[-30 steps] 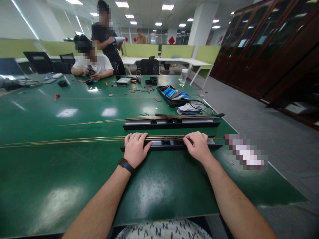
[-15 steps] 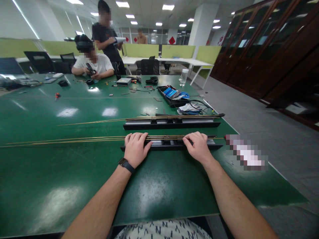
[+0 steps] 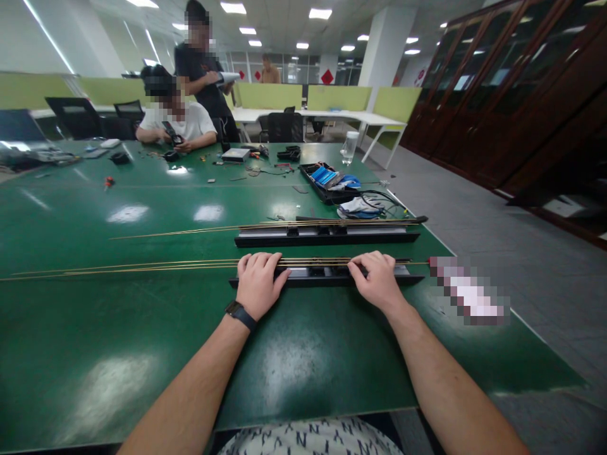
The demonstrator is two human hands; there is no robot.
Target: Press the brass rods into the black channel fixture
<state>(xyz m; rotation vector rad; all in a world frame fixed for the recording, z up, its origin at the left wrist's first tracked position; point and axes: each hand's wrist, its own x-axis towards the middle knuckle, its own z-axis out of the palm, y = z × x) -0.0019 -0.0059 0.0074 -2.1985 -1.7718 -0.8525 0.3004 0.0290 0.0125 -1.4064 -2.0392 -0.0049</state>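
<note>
Along the nearer long black-and-silver channel (image 3: 317, 282) on the glossy green tabletop (image 3: 142, 341), thin golden rods (image 3: 313, 263) are laid. Both are partly covered by the loosely spread left hand (image 3: 258, 281) and bent-fingered right hand (image 3: 376, 277); whether anything is gripped cannot be told.

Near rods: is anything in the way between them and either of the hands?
Nothing visible. The left hand lies over the near rods, and the right hand has its fingertips at them. The far rail lies beyond, not between. What is under the palms is hidden.
</note>
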